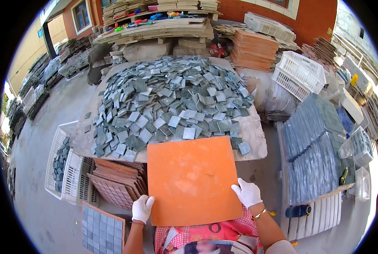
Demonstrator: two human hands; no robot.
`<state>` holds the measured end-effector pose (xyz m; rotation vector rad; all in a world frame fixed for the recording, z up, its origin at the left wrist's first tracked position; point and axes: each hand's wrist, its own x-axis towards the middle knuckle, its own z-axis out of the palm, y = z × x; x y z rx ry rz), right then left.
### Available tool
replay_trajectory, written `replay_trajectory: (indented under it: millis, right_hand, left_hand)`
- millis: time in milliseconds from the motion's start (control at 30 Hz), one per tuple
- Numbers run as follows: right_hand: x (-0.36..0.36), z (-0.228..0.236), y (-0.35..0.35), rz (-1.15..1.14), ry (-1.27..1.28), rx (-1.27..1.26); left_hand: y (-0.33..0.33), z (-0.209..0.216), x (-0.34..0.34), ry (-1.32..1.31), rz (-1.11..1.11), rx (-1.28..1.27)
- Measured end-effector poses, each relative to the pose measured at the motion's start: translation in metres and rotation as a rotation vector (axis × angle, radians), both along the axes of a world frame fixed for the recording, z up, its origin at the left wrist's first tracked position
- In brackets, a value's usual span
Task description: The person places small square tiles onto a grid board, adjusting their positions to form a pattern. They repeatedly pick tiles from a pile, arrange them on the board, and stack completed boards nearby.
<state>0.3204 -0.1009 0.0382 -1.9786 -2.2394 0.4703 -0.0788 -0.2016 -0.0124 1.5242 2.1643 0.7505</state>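
Observation:
A flat, square orange board (193,182) with pale scuffs spans the space in front of my body. My left hand (142,208), in a white glove, grips its left edge near the lower corner. On the opposite edge, somewhat higher, my gloved right hand (247,193) is closed on the board too. The fingers of both hands are partly hidden behind it. Just beyond the board's far edge lies a big heap of small square grey-green stone tiles (172,93), spread over a pale worktable (252,146). The board covers part of the table's near edge.
Left of me stand a white plastic crate (74,182) with tiles, a stack of reddish grid trays (113,182) and a tile-filled tray (102,230). On the right, tile stacks (309,156) rest on a pallet beside a dark bottle (298,211). Orange boards (252,48) are piled behind the table.

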Motion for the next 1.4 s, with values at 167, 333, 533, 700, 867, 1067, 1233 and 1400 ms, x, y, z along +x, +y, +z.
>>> replay_trajectory:
  millis: [167,333,533,700,867,1067,1233,1400]
  right_hand:
    - [0.004,-0.007,-0.012,-0.012,0.068,0.336]
    - [0.008,-0.007,-0.006,-0.167,0.528,0.057]
    - [-0.008,-0.027,0.003,-0.116,0.427,-0.080]
    - [-0.007,-0.040,0.024,-0.095,0.500,-0.029]
    - [-0.005,-0.039,0.029,-0.172,1.069,-0.308]
    - [-0.001,-0.041,-0.006,-0.143,1.052,-0.303]
    - [0.017,-0.040,-0.028,-0.042,0.703,-0.284]
    - [0.015,-0.044,-0.017,-0.057,0.627,-0.320]
  left_hand:
    - [0.023,-0.012,0.005,-0.822,0.033,0.130]
    - [0.025,-0.008,0.014,-1.093,0.072,0.086]
    - [0.025,-0.008,0.021,-1.117,0.128,0.101]
    - [0.027,-0.017,0.018,-1.209,0.097,0.078]
    - [0.030,-0.027,0.002,-1.317,0.010,-0.063]
    - [0.006,-0.012,0.009,-1.367,-0.056,-0.087]
    - [-0.015,-0.019,0.014,-1.343,-0.039,-0.041]
    - [-0.012,-0.012,0.018,-1.366,-0.036,-0.059]
